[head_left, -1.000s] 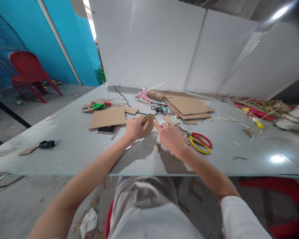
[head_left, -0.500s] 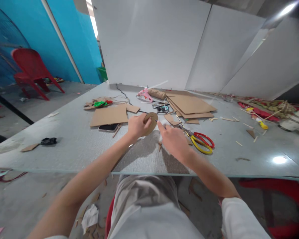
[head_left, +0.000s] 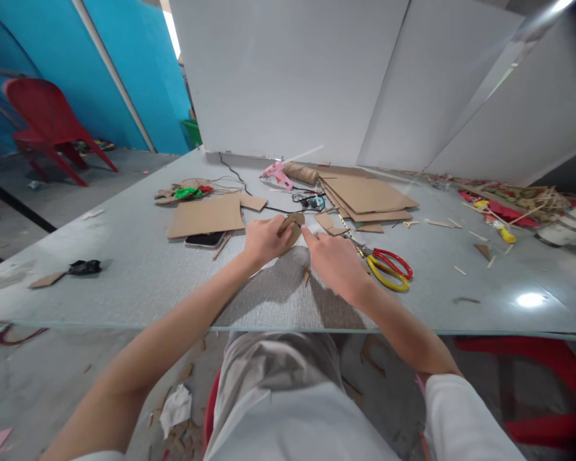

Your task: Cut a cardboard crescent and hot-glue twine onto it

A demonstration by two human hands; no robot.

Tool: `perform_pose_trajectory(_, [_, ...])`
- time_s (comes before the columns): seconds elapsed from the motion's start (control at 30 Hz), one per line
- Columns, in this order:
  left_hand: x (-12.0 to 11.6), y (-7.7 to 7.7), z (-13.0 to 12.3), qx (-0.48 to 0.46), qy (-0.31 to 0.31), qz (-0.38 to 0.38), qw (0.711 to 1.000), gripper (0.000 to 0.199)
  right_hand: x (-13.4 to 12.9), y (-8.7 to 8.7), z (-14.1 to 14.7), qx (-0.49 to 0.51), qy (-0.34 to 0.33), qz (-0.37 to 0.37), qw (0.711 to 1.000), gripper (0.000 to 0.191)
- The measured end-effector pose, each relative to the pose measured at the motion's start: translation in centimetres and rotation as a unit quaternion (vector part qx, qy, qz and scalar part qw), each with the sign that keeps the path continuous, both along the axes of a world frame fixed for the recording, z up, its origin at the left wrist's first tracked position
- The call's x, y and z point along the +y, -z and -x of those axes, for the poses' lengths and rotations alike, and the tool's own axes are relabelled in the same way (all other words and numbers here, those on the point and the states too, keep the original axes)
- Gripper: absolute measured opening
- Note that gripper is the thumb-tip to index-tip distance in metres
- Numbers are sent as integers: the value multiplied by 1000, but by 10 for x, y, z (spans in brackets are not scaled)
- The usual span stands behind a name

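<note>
My left hand (head_left: 267, 241) is closed on a round brown cardboard disc (head_left: 295, 230) just above the grey table. Close to the disc's right edge is my right hand (head_left: 333, 259), its index finger pointing at the disc and the other fingers curled under. A small dark thing shows by that fingertip, too small to name. Scissors with red and yellow handles (head_left: 388, 269) lie right of my right hand. A small brown scrap (head_left: 306, 276) lies below the hands.
Cardboard sheets (head_left: 365, 195) lie behind, near a pink glue gun (head_left: 277, 174) and a twine roll (head_left: 301, 173). At left are a cardboard piece (head_left: 206, 216) over a phone (head_left: 205, 239) and a black scrap (head_left: 84, 267). Sticks and scraps lie right.
The disc has tilted and now shows narrower in my left hand. My right hand stays beside it with the index finger extended. The whole view has shifted slightly.
</note>
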State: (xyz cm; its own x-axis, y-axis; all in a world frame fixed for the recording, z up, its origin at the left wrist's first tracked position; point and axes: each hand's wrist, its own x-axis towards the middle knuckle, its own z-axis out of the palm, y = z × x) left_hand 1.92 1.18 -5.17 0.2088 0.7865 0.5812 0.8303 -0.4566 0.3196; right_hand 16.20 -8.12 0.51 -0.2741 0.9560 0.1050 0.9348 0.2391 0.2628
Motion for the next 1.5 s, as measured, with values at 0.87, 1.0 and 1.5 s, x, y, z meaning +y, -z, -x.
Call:
perform_pose_trajectory(0.87, [3, 3, 1, -9, -8, -27, 1000, 31, 5, 2, -3, 14, -11, 23, 1000, 54])
perform_pose_trajectory(1.0, [4, 4, 2, -16, -5, -32, 999, 32, 1, 2, -6, 6, -8, 32, 999, 55])
perform_pose_trajectory(1.5, [5, 15, 4, -54, 51, -108, 991, 37, 9, -7, -8, 45, -26, 53, 997, 49])
